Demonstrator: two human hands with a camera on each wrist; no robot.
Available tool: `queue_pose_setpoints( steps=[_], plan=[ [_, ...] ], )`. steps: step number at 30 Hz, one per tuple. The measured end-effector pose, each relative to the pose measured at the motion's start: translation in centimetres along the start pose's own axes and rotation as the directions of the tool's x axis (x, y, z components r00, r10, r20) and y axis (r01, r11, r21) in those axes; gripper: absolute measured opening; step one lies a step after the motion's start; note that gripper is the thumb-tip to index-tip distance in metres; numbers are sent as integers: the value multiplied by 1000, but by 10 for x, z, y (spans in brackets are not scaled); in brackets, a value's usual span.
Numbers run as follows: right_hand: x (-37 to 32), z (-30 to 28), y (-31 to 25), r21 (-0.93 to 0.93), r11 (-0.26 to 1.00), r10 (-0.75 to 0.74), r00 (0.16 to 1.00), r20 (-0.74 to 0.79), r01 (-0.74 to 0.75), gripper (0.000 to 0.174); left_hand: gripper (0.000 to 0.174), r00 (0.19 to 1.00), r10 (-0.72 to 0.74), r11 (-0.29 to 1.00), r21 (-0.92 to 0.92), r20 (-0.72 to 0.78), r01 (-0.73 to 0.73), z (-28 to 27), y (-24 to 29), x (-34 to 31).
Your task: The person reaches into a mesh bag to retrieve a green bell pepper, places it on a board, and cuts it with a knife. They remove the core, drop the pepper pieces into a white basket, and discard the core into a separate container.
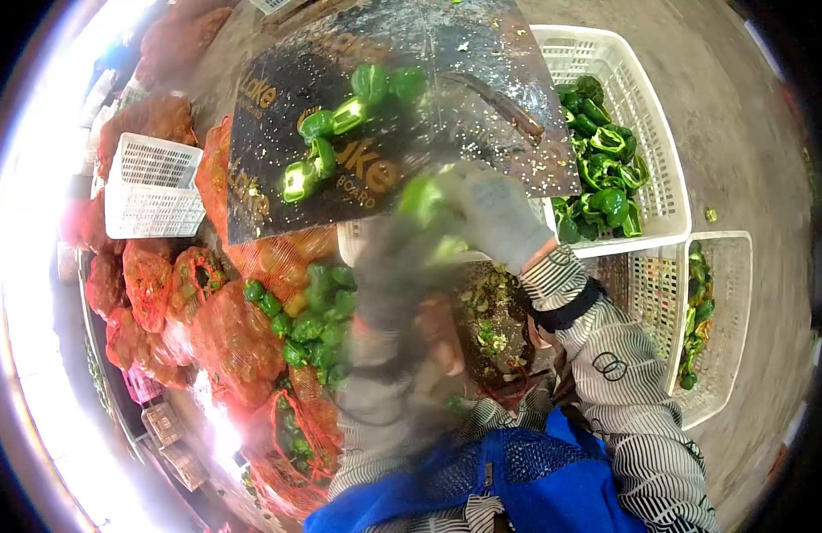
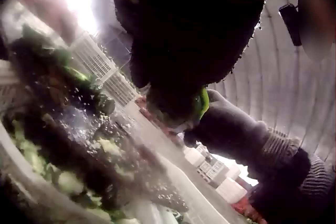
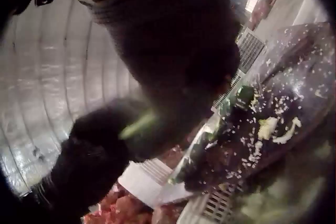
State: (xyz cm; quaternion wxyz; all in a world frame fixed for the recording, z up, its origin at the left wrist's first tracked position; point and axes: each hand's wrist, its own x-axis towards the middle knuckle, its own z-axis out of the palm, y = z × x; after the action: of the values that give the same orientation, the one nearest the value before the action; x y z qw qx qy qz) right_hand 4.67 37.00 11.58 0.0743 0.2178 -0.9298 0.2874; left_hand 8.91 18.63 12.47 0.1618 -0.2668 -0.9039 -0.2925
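Observation:
Both hands meet over the near edge of a dark board [image 1: 278,98] printed with lettering. My gloved right hand [image 1: 500,213] grips a green bell pepper [image 1: 422,202] that shows pale cut flesh. The left hand [image 1: 395,258], in a dark glove and smeared by motion, closes on the same pepper from the other side. In the left wrist view, a bright green pepper edge [image 2: 203,103] shows between the two hands; in the right wrist view a green strip [image 3: 139,124] lies between them. Several whole and cut peppers [image 1: 318,124] lie on the board among scattered seeds.
A white crate [image 1: 664,178] of cut green peppers stands right of the board, with another crate [image 1: 735,338] below it. Red mesh sacks [image 1: 238,342] and whole peppers [image 1: 309,329] crowd the left. A long tool [image 1: 518,115] lies on the board. Scraps fill a container [image 1: 491,311] below.

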Motion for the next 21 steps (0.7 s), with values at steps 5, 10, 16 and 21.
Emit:
queue_pose_setpoints(
  steps=[5,10,16,21],
  plan=[
    [-1,-13,-1,19,997,-75,997,-9,75,12,28,989,-142,978,-157,-41,134,4,12,1],
    [0,-16,7,107,994,0,990,-142,15,10,28,954,-299,930,-212,32,299,3,17,3],
    [0,-20,29,464,835,256,955,147,-295,40,28,965,-248,965,60,-88,254,-2,6,11],
    [1,-14,13,546,712,279,892,357,-441,46,28,985,-141,990,-10,94,143,16,0,0]
  ],
)
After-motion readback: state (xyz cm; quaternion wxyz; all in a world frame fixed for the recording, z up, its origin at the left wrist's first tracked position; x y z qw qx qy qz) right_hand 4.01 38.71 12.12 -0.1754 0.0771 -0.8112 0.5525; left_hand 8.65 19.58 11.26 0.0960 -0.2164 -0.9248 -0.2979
